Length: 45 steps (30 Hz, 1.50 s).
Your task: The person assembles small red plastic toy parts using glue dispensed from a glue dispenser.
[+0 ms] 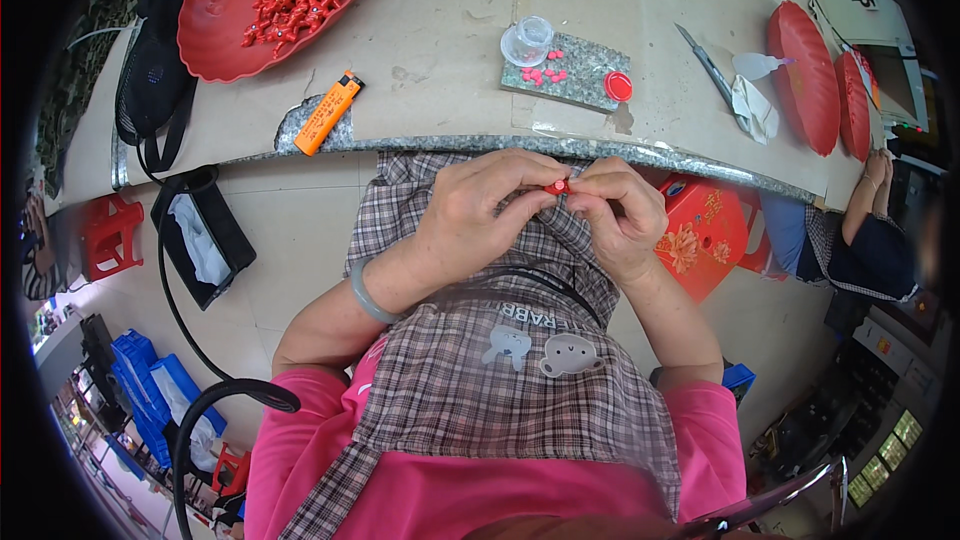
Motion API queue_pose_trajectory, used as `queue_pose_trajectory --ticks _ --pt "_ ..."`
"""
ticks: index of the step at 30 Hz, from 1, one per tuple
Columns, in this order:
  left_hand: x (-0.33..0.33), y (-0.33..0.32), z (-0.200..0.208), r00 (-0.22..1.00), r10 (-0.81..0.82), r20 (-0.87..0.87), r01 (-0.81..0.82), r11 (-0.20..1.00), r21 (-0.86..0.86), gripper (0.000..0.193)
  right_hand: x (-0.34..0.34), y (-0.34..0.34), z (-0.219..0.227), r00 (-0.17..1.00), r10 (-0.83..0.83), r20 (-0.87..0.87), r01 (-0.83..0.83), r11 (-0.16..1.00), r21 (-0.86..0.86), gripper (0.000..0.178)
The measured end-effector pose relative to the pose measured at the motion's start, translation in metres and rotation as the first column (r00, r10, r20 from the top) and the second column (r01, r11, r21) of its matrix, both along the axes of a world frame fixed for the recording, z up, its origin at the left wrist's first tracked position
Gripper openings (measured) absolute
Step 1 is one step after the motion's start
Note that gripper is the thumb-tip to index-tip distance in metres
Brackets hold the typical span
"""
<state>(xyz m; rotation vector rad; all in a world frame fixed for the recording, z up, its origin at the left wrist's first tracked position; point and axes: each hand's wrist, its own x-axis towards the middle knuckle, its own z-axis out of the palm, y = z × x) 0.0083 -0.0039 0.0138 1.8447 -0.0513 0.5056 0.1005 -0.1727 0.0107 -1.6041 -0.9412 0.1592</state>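
Trays first: a red tray [215,15] of small red pieces sits far left on the table [440,60], an orange lighter [329,112] right of it. Over the lap, the left hand [480,205] and right hand [622,210] together pinch a tiny red piece [558,186] between their fingertips. A stone slab [575,75] lies beyond.
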Motion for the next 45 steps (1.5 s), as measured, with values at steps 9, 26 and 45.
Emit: queue_pose_trajectory --ticks 9,26,45 --pt "-0.002 0.003 0.003 0.931 -0.166 -0.325 -0.049 0.825 -0.563 0.018 0.016 0.006 0.015 0.992 0.093 0.082 -0.087 0.993 -0.076 0.023" --pt "0.003 0.007 0.002 0.960 -0.117 -0.256 -0.038 0.846 -0.531 0.020 0.020 0.005 0.032 0.947 0.123 0.295 -0.045 0.965 -0.257 0.023" --pt "0.000 0.012 0.003 0.900 -0.222 -0.376 -0.049 0.804 -0.592 0.016 0.016 0.005 0.012 0.929 0.150 0.340 -0.090 0.979 -0.186 0.018"
